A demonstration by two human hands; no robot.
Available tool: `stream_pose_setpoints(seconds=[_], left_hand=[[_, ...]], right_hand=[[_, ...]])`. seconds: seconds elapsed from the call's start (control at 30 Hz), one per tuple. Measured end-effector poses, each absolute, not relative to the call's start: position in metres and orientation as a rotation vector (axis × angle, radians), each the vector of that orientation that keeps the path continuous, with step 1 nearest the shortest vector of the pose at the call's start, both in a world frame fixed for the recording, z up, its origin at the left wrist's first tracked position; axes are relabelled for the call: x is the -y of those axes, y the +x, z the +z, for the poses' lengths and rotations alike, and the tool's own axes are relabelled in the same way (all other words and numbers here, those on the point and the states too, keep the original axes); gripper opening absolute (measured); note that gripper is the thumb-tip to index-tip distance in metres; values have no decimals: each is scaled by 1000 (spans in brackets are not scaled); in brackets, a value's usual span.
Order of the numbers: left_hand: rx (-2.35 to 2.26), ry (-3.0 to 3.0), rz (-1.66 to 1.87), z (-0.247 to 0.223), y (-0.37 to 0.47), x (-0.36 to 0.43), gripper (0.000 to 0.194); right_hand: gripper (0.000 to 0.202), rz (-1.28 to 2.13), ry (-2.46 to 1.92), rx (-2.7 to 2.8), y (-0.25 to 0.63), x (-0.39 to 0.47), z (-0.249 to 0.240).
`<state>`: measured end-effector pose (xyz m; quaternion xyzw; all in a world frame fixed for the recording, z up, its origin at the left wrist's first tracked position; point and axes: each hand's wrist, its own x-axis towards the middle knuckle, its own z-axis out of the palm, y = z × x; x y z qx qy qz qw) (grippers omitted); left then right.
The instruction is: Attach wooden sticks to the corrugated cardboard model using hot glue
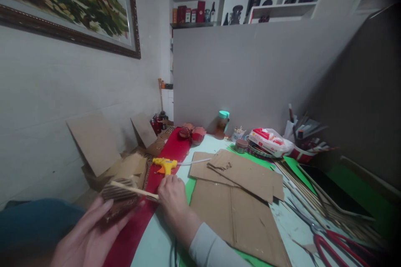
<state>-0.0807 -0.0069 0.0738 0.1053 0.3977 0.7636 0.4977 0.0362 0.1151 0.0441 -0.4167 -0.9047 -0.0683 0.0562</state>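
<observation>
Bench [150, 246] first: pale top, cluttered, running 6 to 12 o'clock with a red strip [171, 154] along its left side. Grey partition board [250, 75] closes the far edge at 12; the wall shuts in the 9 o'clock side.

Cardboard sheets [238, 192] overlap across the middle over green paper, taking most of the flat room from 12 to 4. Loose cardboard offcuts [94, 142] lean on the wall at 10. Bundle of thin sticks [313, 200] and red-handled scissors [338, 242] sit at 3 to 4, well apart from the hands.

Left hand [87, 238] at 7 o'clock: palm up, fingers curled under a small corrugated cardboard piece [117, 194], supporting it just off the bench edge. Grip half closed around it.

Right hand [173, 198] at 6, resting on the bench, grip pinched shut on the near end of a thin wooden stick [133, 190]. Stick's long axis runs roughly 3 to 9, slightly up toward 10; its far end lies across the top of the corrugated piece, touching it.

Yellow glue gun [166, 164] lies on the red strip at 12 from the right hand, near it, nozzle side toward 9, glue stick trailing to 3. Right hand is nearer to it. Open room is only the narrow lane between the hands and the gun.
</observation>
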Motion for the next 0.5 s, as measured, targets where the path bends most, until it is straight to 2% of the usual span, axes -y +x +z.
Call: stream_pose_setpoints(seconds=[0.2,0.4,0.5], left_hand=[[-976,238,1828,89,-64,11,61],[-989,234,1825,102,-43,16,50],[-1002,186,1813,106,-37,15,45]], right_hand=[[15,-118,-1287,2742,39,-113,50],[21,117,-1299,2720,90,-92,68],[35,325,-1187,2727,118,-64,64]])
